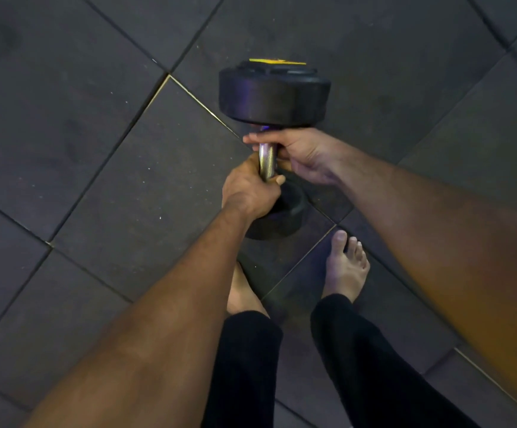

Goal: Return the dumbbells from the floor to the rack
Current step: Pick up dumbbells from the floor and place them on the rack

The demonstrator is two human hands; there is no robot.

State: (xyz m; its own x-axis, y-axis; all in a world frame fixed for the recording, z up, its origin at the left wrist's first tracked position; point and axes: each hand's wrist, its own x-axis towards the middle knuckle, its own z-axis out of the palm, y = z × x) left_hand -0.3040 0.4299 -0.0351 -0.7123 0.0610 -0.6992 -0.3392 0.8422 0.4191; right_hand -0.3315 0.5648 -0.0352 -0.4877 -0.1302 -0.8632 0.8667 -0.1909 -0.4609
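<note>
A black dumbbell point(274, 94) with a knurled silver handle stands on end, its upper head near me and its lower head by the floor. A yellow label shows on the top face. My left hand point(249, 189) is wrapped around the lower part of the handle. My right hand point(300, 154) grips the handle just under the upper head. The lower head is partly hidden behind my left hand. No rack is in view.
Dark rubber floor tiles point(112, 196) with thin seams fill the view. My two bare feet, the right one point(345, 267) plainly seen, stand just below the dumbbell, with black trouser legs point(359, 366) above them.
</note>
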